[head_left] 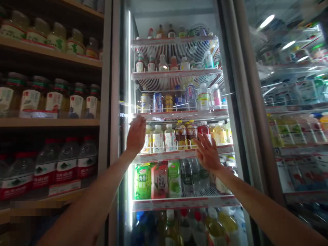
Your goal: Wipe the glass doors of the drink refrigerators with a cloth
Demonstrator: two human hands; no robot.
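My left hand [136, 134] is raised at the left side of a lit drinks cooler [146, 205], its fingers stretched upward and somewhat blurred. White-labelled bottles [158, 138] stand just right of it. My right hand [207, 152] has its fingers spread, in front of dark tea bottles [181, 133] and a red drink bottle [204, 129]. Neither hand holds anything. Whether either one touches glass or a bottle, I cannot tell. Below them, a green bottle [142, 181], a reddish bottle [159, 181] and clear bottles [187, 176] stand on a lower shelf.
On the left, wooden shelves [51, 122] carry jars [55, 95] and red-capped water bottles [66, 159]. Cans [157, 102] line a rack above my hands. A metal door frame [252, 102] runs down the right, with a reflecting glass panel [289, 85] beyond it.
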